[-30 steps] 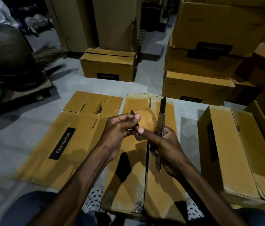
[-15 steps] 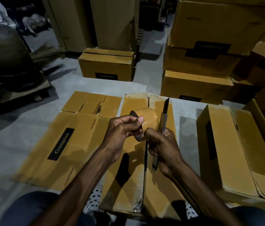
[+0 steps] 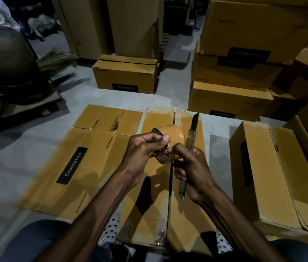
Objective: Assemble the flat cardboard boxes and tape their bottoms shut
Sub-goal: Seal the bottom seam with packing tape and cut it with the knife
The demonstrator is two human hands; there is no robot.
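Observation:
An assembled brown box [image 3: 153, 210] stands between my knees with its two bottom flaps folded shut and the centre seam facing up. Above it my left hand [image 3: 141, 152] grips a roll of brown tape [image 3: 175, 136]. My right hand [image 3: 191, 171] holds a utility knife [image 3: 192, 137] upright, blade extended and pointing away, while its thumb and forefinger pinch at the tape's edge next to my left thumb. A flat, unfolded Crompton box [image 3: 77, 163] lies on the floor to the left.
An assembled box [image 3: 274, 178] lies on its side at the right. More boxes are stacked behind it [image 3: 244, 72], and one closed box [image 3: 126, 74] stands further back. A broom [image 3: 56, 61] and a dark round vessel on a pallet [image 3: 3, 59] are at the left.
Both hands stay together over the box. My right fingers have shifted closer onto the tape roll's edge; the knife stays upright.

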